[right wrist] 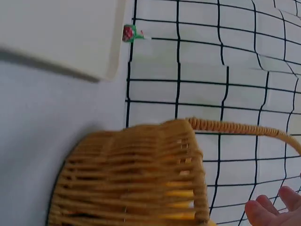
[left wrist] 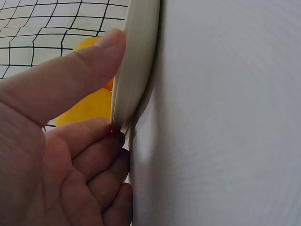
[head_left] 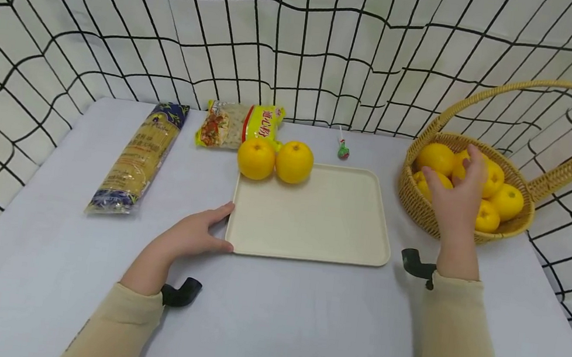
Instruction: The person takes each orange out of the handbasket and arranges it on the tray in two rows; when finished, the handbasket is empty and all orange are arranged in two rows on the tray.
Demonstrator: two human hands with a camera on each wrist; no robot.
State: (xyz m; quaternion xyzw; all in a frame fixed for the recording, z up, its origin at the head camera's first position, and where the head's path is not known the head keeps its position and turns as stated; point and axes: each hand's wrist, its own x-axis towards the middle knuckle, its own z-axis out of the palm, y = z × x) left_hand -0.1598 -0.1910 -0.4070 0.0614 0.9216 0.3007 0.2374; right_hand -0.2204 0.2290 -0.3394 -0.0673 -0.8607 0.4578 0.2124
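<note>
At the left edge of a cream rectangular tray [head_left: 313,223], my left hand [head_left: 194,233] touches the rim with thumb and fingertips spread apart. In the left wrist view the thumb [left wrist: 89,70] lies against the tray's side. Two oranges [head_left: 256,158] sit side by side at the tray's far left corner. My right hand [head_left: 457,204] is over a wicker basket [head_left: 417,211] of several oranges [head_left: 507,202], thumb and fingers apart with nothing between them. In the right wrist view only some fingertips [right wrist: 263,214] show, above the basket's rim.
A long pack of dried noodles [head_left: 137,158] lies at the left. Behind the tray are a yellow-and-clear food packet [head_left: 225,127] and a small wrapped lollipop [head_left: 343,151]. The basket's tall handle [head_left: 530,84] arches above it. Black wire mesh [head_left: 300,50] borders the white table.
</note>
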